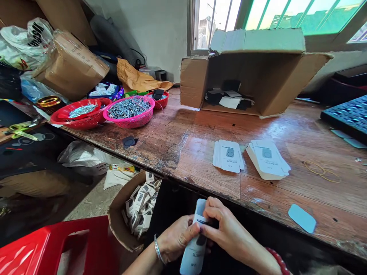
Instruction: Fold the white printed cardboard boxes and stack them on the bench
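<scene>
A flat white printed carton [192, 255] marked "MAGNETIC" is held upright over my lap, just in front of the table edge. My left hand [179, 235] is closed on its left side, with the thumb across the front. My right hand [222, 225] pinches its right side near the upper middle, the fingertips bent against it. What lies under my right fingers is hidden. On the table beyond are two stacks of similar flat cartons, a left stack [228, 156] and a thicker right stack [268, 158].
A cardboard box [195, 84] with black and white pieces lies open toward me. Pink [129, 121] and red [70, 123] baskets hold small metal parts. Filled small boxes [140, 206] lie in a carton below left, beside a red stool [43, 244]. Rubber bands [321, 172] and a pale blue piece [302, 218] lie right.
</scene>
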`<state>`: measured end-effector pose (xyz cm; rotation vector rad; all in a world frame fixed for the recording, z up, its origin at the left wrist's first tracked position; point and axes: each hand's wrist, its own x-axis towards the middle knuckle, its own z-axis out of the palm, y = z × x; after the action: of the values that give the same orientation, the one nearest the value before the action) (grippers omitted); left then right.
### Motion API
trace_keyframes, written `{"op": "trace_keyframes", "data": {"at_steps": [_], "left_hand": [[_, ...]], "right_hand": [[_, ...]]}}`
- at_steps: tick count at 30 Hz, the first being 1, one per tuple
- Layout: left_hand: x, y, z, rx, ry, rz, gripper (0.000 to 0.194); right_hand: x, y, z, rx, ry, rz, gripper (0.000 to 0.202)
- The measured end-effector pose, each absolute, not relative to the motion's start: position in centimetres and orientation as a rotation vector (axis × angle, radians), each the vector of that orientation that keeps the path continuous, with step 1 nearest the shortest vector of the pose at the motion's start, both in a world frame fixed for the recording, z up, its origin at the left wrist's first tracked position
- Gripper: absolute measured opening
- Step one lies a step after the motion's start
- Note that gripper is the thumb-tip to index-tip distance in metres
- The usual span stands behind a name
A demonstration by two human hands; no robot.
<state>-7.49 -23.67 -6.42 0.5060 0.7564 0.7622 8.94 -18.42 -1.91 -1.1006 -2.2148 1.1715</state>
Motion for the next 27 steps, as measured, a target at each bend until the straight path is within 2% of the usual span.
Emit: {"op": "trace_keyframes", "data": {"at_steps": [4, 10, 13, 14, 17, 22, 25, 27], "left_hand": [[-7.9, -22.9, -7.3, 0.488, 0.951, 0.882, 0.058], [-7.3, -22.6, -7.5, 0.539, 1.083, 1.056, 0.052], [-7.1, -23.3, -8.2, 0.501, 1.09, 1.06, 0.054], [-7.1, -23.7, -8.4, 0.498, 1.111, 1.062, 0.054], [-7.2, -24.7, -9.1, 0.559, 1.201, 1.086, 0.057], [-7.5, -26.4, -9.0, 0.614, 1.264, 1.082, 0.07], [-7.9, -27.0, -9.0, 0.651, 1.204, 1.084, 0.067], [-8.2, -27.3, -9.2, 0.66, 1.133, 1.089, 0.065]], "right_hand": [[8.8, -19.2, -2.8, -1.073, -2.15, 1.12, 0.009], [7.2, -22.8, -8.1, -1.154, -1.705, 0.895, 0.048], [6.9, -23.3, -8.9, -1.212, -1.465, 1.038, 0.063], [7.0, -23.2, -8.9, -1.228, -1.443, 1.146, 0.058], [7.6, -22.9, -8.5, -1.267, -1.541, 1.394, 0.027], [8.3, -23.8, -9.6, -1.348, -1.505, 1.388, 0.029], [8.5, -24.5, -10.5, -1.284, -1.328, 1.426, 0.043], [8.8, -24.7, -10.7, -1.24, -1.288, 1.429, 0.04]]}}
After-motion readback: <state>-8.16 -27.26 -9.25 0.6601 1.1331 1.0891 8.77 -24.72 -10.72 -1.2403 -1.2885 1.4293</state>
